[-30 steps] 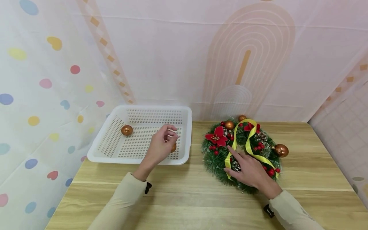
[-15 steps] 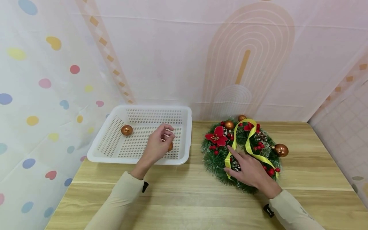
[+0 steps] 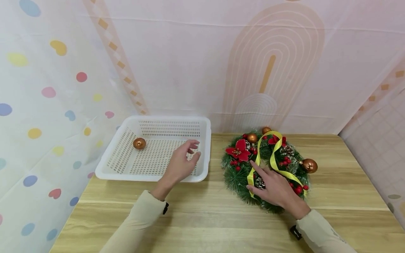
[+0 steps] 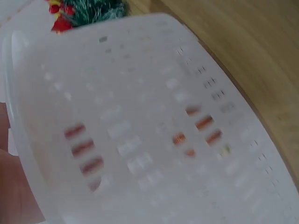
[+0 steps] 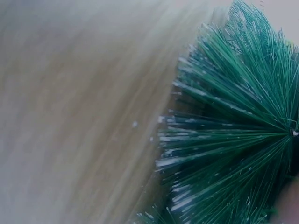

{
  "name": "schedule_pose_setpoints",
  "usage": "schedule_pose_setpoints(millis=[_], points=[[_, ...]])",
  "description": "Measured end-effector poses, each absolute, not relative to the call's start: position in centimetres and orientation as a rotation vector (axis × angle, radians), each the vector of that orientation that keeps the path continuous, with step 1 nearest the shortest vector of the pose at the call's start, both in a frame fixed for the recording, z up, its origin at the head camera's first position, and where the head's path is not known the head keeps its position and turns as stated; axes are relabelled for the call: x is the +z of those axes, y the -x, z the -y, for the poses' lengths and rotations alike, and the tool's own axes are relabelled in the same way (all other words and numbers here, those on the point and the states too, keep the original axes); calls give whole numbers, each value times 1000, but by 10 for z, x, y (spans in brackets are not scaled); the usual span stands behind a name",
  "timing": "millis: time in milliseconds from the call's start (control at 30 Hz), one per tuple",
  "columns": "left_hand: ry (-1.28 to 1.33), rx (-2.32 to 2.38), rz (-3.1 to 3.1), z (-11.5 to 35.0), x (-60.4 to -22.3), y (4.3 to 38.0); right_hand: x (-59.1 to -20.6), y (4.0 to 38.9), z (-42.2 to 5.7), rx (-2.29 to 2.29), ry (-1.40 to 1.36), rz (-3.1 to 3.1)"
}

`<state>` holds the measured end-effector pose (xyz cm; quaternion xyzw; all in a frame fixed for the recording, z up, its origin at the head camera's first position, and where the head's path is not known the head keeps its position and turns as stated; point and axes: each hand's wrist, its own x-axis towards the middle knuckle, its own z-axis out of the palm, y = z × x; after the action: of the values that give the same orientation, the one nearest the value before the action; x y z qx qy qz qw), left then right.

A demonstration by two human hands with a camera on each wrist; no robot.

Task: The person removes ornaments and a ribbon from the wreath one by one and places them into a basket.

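Note:
In the head view my left hand [image 3: 181, 163] is over the right part of a white slotted plastic basket [image 3: 121, 175], thumb and fingers apart. A copper-coloured bauble [image 3: 139, 143] lies in the basket's left part. Something orange [image 4: 204, 122] shows through the basket wall [image 4: 140, 93] in the left wrist view; the hand covers that spot from above. My right hand [image 3: 275, 188] rests on a green Christmas wreath [image 3: 235, 179], index finger extended, over a loose yellow ribbon [image 3: 286, 174]. Its other fingers are partly hidden.
The wreath bears red poinsettias [image 3: 238, 151], pinecones [image 3: 287, 150] and red berries [image 3: 298, 189]. A copper bauble [image 3: 309, 165] sits at its right edge, with smaller ones [image 3: 251, 137] at the back. A patterned cloth [image 3: 190, 70] hangs behind the wooden table [image 3: 202, 218].
My left hand shifted slightly left, then back right, and its thumb and fingers have spread. The bauble visible beneath it earlier is now hidden in the head view. My right hand stays put.

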<state>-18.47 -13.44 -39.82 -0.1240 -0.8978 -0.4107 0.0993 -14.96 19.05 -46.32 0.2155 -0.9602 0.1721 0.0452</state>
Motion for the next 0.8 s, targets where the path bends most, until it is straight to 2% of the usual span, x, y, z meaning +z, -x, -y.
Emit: schedule_pose_setpoints(millis=[367,800], points=[[394,-761,3080,114,-406,176,-464,149,-190,536,-695,2921],[404,-701,3100,111,-407,177,-461,151,-206,494,-850,2915]])
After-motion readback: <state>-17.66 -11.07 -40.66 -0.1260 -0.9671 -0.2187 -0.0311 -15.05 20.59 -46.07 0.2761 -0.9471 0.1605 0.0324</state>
